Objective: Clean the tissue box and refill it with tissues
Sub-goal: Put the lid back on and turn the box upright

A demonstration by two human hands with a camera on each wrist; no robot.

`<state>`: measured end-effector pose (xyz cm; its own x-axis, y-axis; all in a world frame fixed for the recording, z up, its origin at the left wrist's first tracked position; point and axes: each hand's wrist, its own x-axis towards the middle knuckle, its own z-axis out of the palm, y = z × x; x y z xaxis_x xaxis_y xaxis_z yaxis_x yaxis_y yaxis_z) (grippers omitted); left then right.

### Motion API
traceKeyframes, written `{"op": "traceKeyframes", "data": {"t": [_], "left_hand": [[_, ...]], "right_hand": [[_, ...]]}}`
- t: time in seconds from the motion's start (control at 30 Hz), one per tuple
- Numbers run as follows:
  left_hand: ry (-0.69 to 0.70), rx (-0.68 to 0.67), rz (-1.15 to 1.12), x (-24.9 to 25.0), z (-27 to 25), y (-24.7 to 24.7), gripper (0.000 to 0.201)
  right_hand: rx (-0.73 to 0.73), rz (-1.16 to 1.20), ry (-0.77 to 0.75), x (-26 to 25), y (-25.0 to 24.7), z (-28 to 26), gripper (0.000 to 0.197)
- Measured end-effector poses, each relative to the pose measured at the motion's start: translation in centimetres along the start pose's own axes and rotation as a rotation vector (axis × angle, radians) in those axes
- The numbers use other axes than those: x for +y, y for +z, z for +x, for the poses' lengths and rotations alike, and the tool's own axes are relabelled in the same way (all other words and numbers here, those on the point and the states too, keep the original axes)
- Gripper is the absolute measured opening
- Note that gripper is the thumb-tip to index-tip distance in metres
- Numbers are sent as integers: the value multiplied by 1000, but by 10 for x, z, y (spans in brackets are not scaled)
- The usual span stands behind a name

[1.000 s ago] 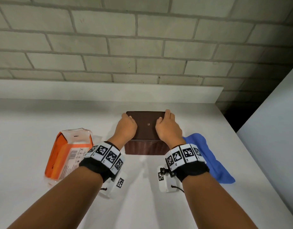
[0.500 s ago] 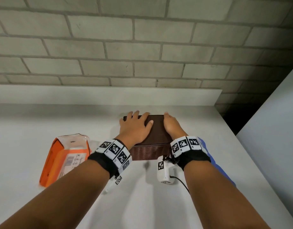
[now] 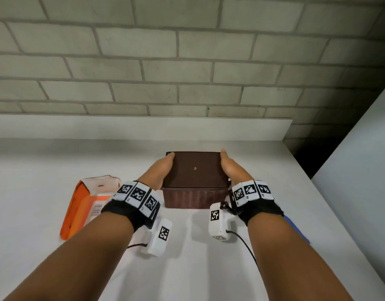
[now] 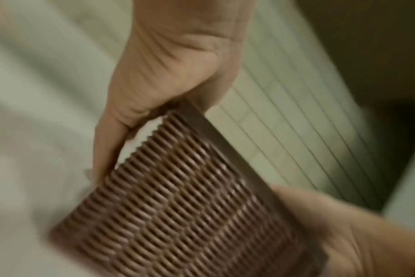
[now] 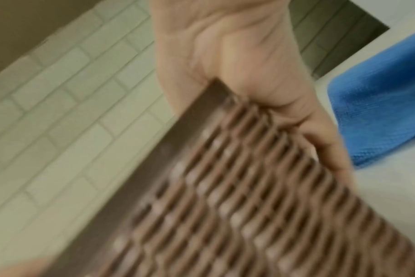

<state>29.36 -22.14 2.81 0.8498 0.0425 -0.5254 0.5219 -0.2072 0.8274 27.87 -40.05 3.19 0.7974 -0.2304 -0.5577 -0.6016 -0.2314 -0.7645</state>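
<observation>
Both hands clasp a brown tissue box (image 3: pixel 195 170) from either side. In the head view the left hand (image 3: pixel 158 173) lies along the box's left side, thumb up by the top edge, and the right hand (image 3: pixel 233 169) mirrors it on the right side. The left wrist view, blurred, shows the left hand's fingers (image 4: pixel 107 150) wrapped down the woven side while the thumb sits over the smooth upper rim. The right wrist view, also blurred, shows the same grip, with fingers (image 5: pixel 325 135) down the lattice wall. The box has a flat dark top with a small pale dot at its centre and ribbed, basket-like walls. It sits at the middle of a white counter (image 3: pixel 35 170), towards the far edge; whether it is resting on the counter or just lifted cannot be told.

Left of the box, near the left wrist, lies an orange and clear plastic tissue pack (image 3: pixel 87 205). On the right, mostly hidden behind the right forearm, is a blue cloth (image 5: pixel 377 112), just beside the box. Each wrist wears a black band with black-and-white square markers. Beyond the counter stands a pale brick wall (image 3: pixel 187 61).
</observation>
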Motion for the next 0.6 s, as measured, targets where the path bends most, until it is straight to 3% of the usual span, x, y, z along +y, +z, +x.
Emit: {"op": "traceKeyframes", "data": {"t": [0.07,0.17,0.23,0.37,0.5,0.6], "left_hand": [[-132,-115,-39,-3,-3,-6,59],[-117,-115,-2,-7,-1,-10,66],[-73,-136,-49,-8,-4,-10,69],[70,-109,-133,-8,-22,-8,71],[321,-82,-177,-29,-24,-5,73],[436,-149,-258,-52,-16,-6,84]], "right_hand": [[-57,-6,31,1,-4,-3,82],[-39,-32,-11,4,-9,-1,78],[-62,95,6,3,-12,-12,59],[-164,254,9,10,-23,-23,34],[-165,390,-71,15,-21,-28,34],[-196,441,-127,25,-15,-35,34]]}}
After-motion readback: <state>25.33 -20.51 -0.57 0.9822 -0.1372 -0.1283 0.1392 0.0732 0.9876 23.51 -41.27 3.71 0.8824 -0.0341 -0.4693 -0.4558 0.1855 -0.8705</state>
